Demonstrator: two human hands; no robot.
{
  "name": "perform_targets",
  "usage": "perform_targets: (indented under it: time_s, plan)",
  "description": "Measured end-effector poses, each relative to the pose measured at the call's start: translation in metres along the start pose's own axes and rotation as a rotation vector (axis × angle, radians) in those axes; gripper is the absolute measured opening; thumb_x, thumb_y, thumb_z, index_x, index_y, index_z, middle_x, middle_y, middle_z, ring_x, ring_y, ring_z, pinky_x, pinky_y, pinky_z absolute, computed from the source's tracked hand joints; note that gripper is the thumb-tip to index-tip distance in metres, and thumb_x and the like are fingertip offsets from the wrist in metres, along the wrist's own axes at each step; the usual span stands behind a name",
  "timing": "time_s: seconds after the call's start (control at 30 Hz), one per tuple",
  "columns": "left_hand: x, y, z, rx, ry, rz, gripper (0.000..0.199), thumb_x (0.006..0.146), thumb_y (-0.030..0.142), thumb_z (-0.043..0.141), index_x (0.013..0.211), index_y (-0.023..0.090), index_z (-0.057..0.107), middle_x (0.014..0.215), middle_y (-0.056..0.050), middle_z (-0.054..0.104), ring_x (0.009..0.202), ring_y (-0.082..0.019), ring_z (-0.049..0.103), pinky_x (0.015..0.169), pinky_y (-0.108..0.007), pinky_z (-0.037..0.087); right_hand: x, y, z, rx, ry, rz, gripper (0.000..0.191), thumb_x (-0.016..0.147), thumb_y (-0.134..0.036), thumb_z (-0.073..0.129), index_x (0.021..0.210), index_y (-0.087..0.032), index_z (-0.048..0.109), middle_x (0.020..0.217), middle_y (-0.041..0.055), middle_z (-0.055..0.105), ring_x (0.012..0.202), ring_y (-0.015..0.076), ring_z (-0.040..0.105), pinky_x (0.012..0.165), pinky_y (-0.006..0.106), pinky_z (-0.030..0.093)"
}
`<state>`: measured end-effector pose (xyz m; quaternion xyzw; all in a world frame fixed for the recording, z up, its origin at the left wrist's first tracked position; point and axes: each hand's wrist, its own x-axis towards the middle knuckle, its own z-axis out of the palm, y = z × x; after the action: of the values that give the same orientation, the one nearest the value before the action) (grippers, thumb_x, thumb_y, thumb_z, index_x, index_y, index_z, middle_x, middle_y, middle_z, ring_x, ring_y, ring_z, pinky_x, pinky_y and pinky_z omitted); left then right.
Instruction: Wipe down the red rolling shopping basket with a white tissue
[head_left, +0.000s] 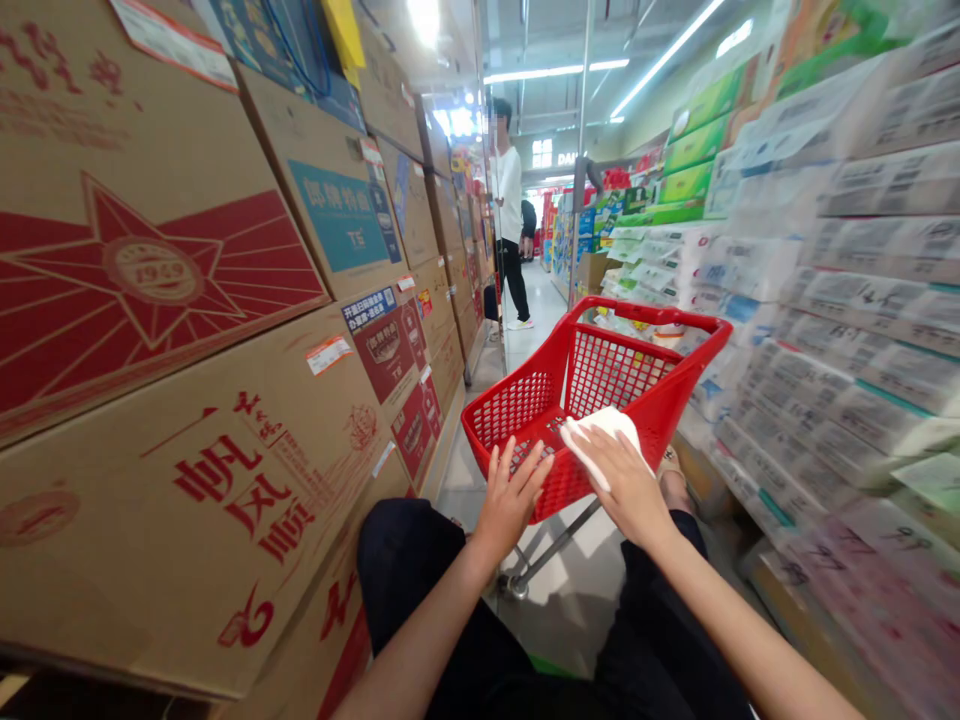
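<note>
A red plastic shopping basket cart (pixel 600 380) stands in the aisle just in front of my knees. My left hand (pixel 512 495) rests on its near rim, fingers spread against the mesh wall. My right hand (pixel 628 480) presses a white cloth (pixel 594 440) flat onto the near rim of the basket. The inside of the basket that I can see holds nothing. My dark trouser legs show below both arms.
Stacked brown cartons (pixel 225 400) with red print wall the left side. Shelves of wrapped tissue packs (pixel 847 330) fill the right. A person in a white shirt (pixel 508 210) stands farther down the narrow aisle, on the pale tiled floor (pixel 540 310).
</note>
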<state>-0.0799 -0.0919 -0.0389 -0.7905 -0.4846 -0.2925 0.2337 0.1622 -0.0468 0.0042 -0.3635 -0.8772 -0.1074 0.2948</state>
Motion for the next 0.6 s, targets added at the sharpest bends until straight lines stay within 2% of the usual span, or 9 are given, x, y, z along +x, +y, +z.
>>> perform_targets:
  time_s: [0.07,0.13,0.2,0.3,0.37,0.53,0.6]
  plan:
    - [0.001,0.001,-0.001,-0.009,0.003,0.003,0.062,0.099,0.013,0.057,0.157,0.028,0.039,0.165,-0.002,0.038,0.160,-0.034,0.005,0.124,-0.068,0.026,-0.001,-0.014,0.004,0.024,-0.034,-0.070,0.073,0.097,-0.012,0.043,0.165,-0.028,0.020,0.167,0.0037,0.035,0.156,0.0232,0.028,0.127,0.055,0.025]
    - [0.001,0.001,-0.003,-0.018,0.010,0.001,0.061,0.100,0.012,0.056,0.156,0.028,0.040,0.164,-0.001,0.039,0.160,-0.034,0.006,0.124,-0.068,0.027,-0.001,-0.013,0.005,0.031,-0.050,-0.113,0.074,0.097,-0.012,0.044,0.165,-0.030,0.020,0.166,0.0030,0.037,0.155,0.0231,0.029,0.127,0.056,0.024]
    - [0.001,0.002,-0.003,-0.027,0.013,-0.007,0.061,0.100,0.014,0.057,0.157,0.029,0.038,0.164,-0.002,0.039,0.160,-0.033,0.007,0.124,-0.068,0.028,-0.002,0.003,0.003,0.019,-0.025,-0.095,0.072,0.098,-0.012,0.043,0.164,-0.032,0.022,0.164,0.0027,0.040,0.153,0.0230,0.033,0.128,0.057,0.022]
    - [0.001,0.005,-0.001,-0.025,0.018,-0.013,0.062,0.101,0.016,0.057,0.158,0.031,0.037,0.165,-0.002,0.037,0.159,-0.032,0.010,0.124,-0.068,0.029,-0.002,0.030,-0.001,-0.015,0.057,0.011,0.067,0.101,-0.014,0.040,0.163,-0.032,0.025,0.162,0.0033,0.044,0.151,0.0236,0.037,0.127,0.058,0.022]
    - [0.002,0.010,0.003,-0.006,0.020,-0.020,0.064,0.100,0.016,0.058,0.158,0.031,0.036,0.166,-0.002,0.036,0.159,-0.033,0.011,0.124,-0.068,0.029,-0.002,0.035,-0.003,-0.036,0.081,0.065,0.065,0.101,-0.016,0.040,0.163,-0.032,0.026,0.162,0.0033,0.044,0.152,0.0243,0.037,0.127,0.057,0.024]
    - [0.004,0.021,0.007,-0.004,0.014,-0.033,0.073,0.099,0.013,0.056,0.163,0.029,0.025,0.169,-0.005,0.028,0.159,-0.034,0.013,0.125,-0.068,0.027,-0.007,0.005,-0.003,-0.002,0.007,0.001,0.069,0.100,-0.017,0.042,0.164,-0.031,0.022,0.166,0.0023,0.037,0.155,0.0237,0.030,0.126,0.054,0.028]
    - [0.004,0.019,0.004,-0.047,0.009,-0.024,0.075,0.100,0.015,0.053,0.165,0.027,0.018,0.170,-0.008,0.025,0.159,-0.033,0.015,0.125,-0.066,0.027,-0.009,0.002,-0.004,0.020,-0.036,-0.036,0.070,0.100,-0.018,0.043,0.164,-0.032,0.021,0.166,0.0015,0.037,0.154,0.0226,0.032,0.126,0.054,0.027]
